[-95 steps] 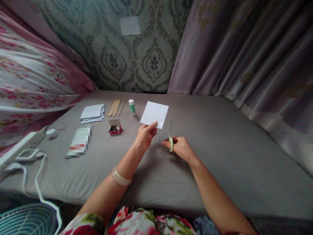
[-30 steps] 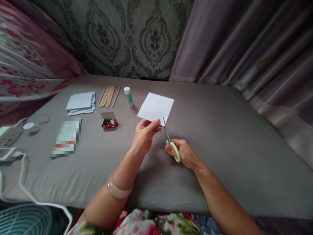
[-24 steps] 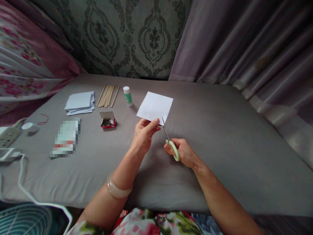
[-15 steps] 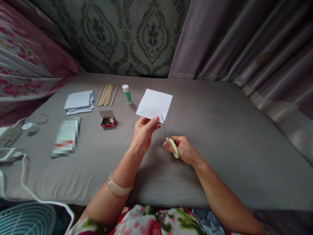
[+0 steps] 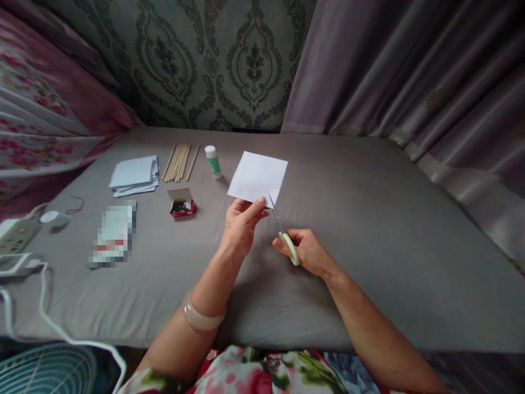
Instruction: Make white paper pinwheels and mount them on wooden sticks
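Observation:
Between its thumb and fingers, my left hand (image 5: pixel 241 225) pinches the near edge of a square white sheet of paper (image 5: pixel 259 174), held up off the cloth. My right hand (image 5: pixel 307 250) is wrapped round the pale green handles of a pair of scissors (image 5: pixel 292 247). The scissor blades point up and away, and their tip lies over the paper's near edge, just right of my left thumb. How far the blades are parted I cannot make out.
On the grey cloth (image 5: pixel 369 230) to the left are a stack of white paper (image 5: pixel 133 173), several wooden sticks (image 5: pixel 178 163), a glue stick (image 5: pixel 213 162), an open red box of small dark pieces (image 5: pixel 182 208) and a blurred packet (image 5: pixel 113 232). A power strip (image 5: pixel 18 235) and white cable lie far left.
Hands, paper and scissors keep nearly the same pose. The whole view has shifted slightly, so the things on the cloth sit a little lower. The scissor tip remains at the paper's near edge.

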Action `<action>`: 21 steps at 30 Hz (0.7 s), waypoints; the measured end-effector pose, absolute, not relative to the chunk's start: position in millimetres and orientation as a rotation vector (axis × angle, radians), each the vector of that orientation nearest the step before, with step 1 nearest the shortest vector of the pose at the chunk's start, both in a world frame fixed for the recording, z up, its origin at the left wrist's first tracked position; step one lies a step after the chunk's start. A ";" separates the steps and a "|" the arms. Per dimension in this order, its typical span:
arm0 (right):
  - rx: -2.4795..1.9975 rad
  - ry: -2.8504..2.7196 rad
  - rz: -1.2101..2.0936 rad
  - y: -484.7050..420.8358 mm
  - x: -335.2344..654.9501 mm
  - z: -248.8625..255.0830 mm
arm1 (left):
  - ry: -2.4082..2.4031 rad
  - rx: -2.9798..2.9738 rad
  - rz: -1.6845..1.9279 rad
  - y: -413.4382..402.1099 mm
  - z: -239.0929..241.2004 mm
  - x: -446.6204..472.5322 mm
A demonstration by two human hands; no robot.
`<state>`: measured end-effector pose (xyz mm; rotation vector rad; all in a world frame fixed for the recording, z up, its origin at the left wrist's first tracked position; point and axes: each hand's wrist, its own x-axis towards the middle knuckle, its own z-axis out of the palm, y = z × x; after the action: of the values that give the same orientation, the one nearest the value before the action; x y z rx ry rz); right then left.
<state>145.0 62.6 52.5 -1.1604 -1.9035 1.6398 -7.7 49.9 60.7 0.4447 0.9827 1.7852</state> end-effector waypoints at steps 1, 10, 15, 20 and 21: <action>-1.161 -1.906 1.627 62.4 144.7 52.5 | 0.983 0.439 1.786 49.7 61.1 -7.8; -1.167 -1.892 1.579 62.9 142.7 45.4 | 0.982 0.427 1.793 48.6 61.4 -8.8; -1.187 -1.897 1.561 62.6 141.6 44.3 | 0.992 0.428 1.794 48.5 60.7 -8.7; -1.201 -1.927 1.537 62.8 139.6 44.9 | 0.984 0.420 1.801 47.9 62.0 -8.6; -1.204 -1.930 1.540 63.0 139.4 44.9 | 0.983 0.417 1.803 47.8 62.1 -8.8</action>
<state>139.4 63.0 44.9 -1.2037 -1.9296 1.5397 -8.8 47.8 62.1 0.4172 0.9831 1.8035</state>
